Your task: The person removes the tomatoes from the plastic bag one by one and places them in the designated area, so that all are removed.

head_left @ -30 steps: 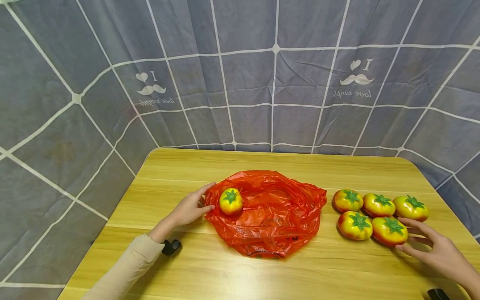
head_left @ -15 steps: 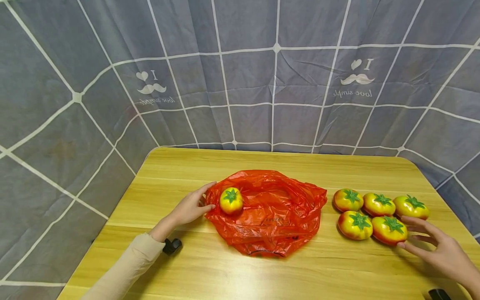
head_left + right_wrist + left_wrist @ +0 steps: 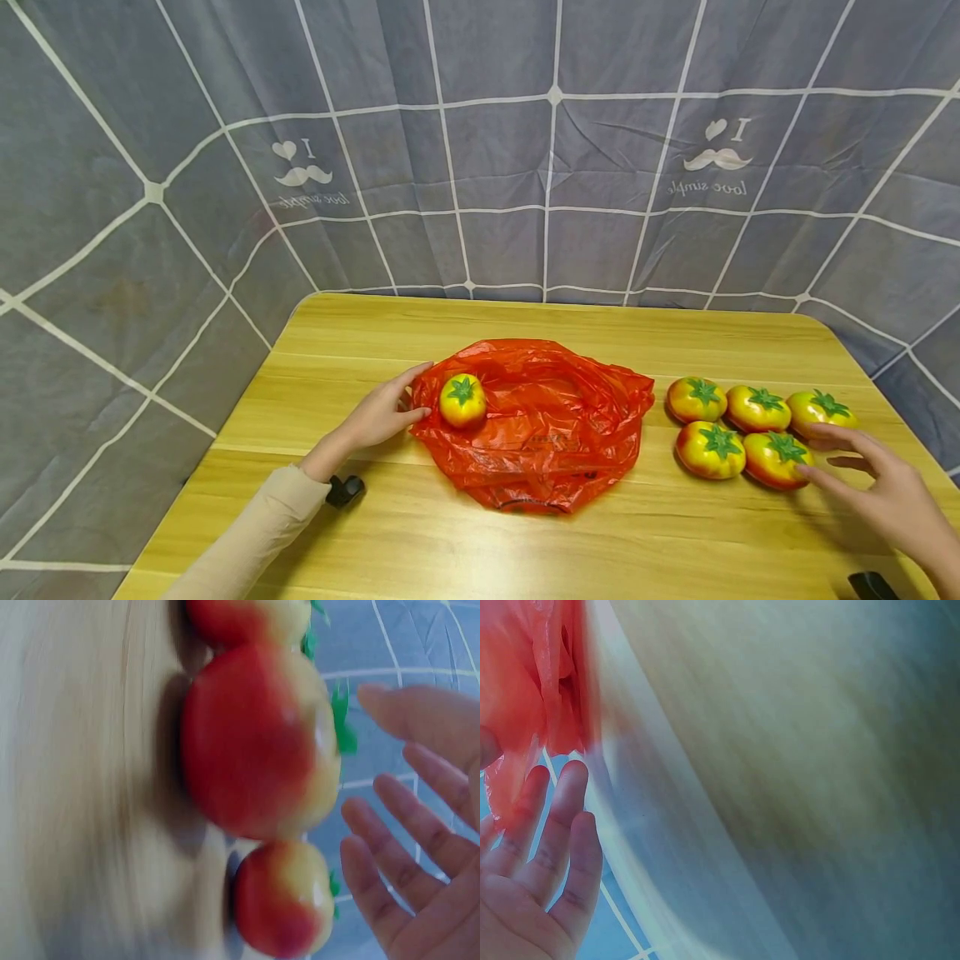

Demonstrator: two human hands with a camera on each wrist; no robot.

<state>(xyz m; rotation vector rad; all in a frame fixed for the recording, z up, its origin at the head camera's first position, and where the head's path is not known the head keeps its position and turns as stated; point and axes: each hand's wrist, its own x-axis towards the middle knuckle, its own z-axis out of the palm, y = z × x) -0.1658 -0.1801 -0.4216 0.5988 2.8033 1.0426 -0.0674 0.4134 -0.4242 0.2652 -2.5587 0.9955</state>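
Note:
A red plastic bag (image 3: 536, 429) lies spread open on the table, with one tomato-like, yellow-and-red fruit (image 3: 462, 402) with a green leafy top at its left side. My left hand (image 3: 378, 415) touches the bag's left edge, thumb and fingertips apart; in the left wrist view its fingers (image 3: 576, 870) are fairly straight beside the red plastic. To the right, my right hand (image 3: 881, 483) hovers beside the front right fruit (image 3: 772, 462), thumb close to it. In the right wrist view the fingers are spread, with a gap to the large fruit (image 3: 251, 742).
Several matching fruits sit in two rows right of the bag: front left (image 3: 710, 452), back left (image 3: 695, 401), back middle (image 3: 757, 410) and back right (image 3: 821, 412). The wooden table (image 3: 360, 333) ends at a grey checked curtain (image 3: 495, 167). Dark devices sit at both wrists.
My right hand has shifted slightly up and to the right, easing off the front right fruit. My left hand, the bag and the fruits have stayed put.

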